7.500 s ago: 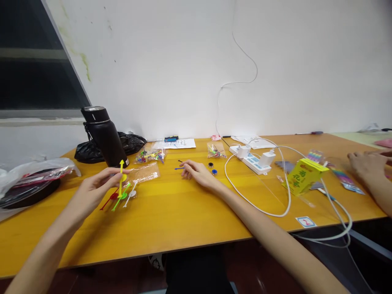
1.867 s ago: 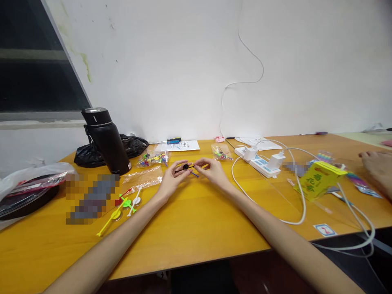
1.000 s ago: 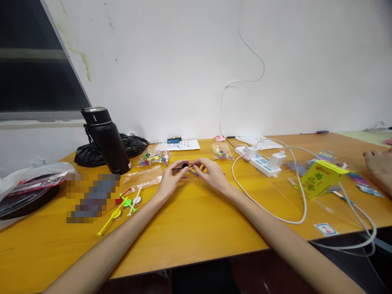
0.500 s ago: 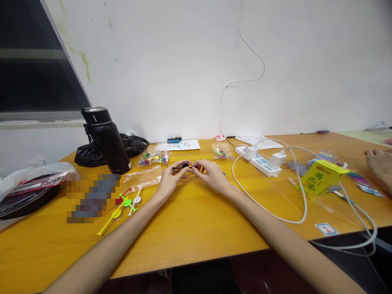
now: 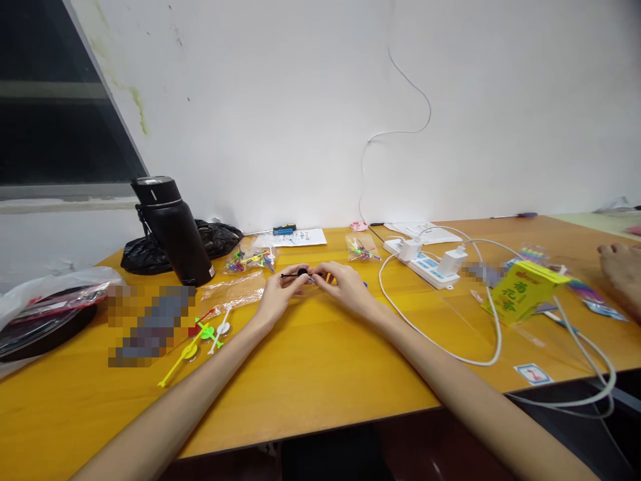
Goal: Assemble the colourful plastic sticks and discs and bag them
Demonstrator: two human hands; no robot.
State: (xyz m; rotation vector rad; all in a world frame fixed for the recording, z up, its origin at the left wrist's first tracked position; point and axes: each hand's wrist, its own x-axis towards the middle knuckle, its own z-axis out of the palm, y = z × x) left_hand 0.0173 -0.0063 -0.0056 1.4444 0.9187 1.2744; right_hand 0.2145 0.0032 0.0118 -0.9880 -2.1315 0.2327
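Between my two hands, above the middle of the table, is a black plastic spinner arrow (image 5: 302, 272) with a round hub and a thin shaft. My left hand (image 5: 280, 290) has its fingers closed around the hub. My right hand (image 5: 341, 284) pinches at the arrow's right side; the fingers partly hide what they grip. A bit of blue plastic (image 5: 365, 285) shows behind my right hand, mostly covered. Left of my left forearm lie similar arrows: a yellow arrow (image 5: 189, 352), a green arrow (image 5: 207, 332), a white arrow (image 5: 223, 328) and a red piece (image 5: 194, 329).
Bags of small coloured parts, one left (image 5: 250, 259) and one right (image 5: 362, 247), lie farther back. A black bottle (image 5: 175, 234) stands at left. On the right are a power strip (image 5: 431, 267), white cables and a yellow box (image 5: 523, 292). Another person's hand (image 5: 621, 274) rests at far right.
Almost nothing differs. Both hands stay on the black spinner arrow, with only a slight shift of the right fingers; the view has moved a little.
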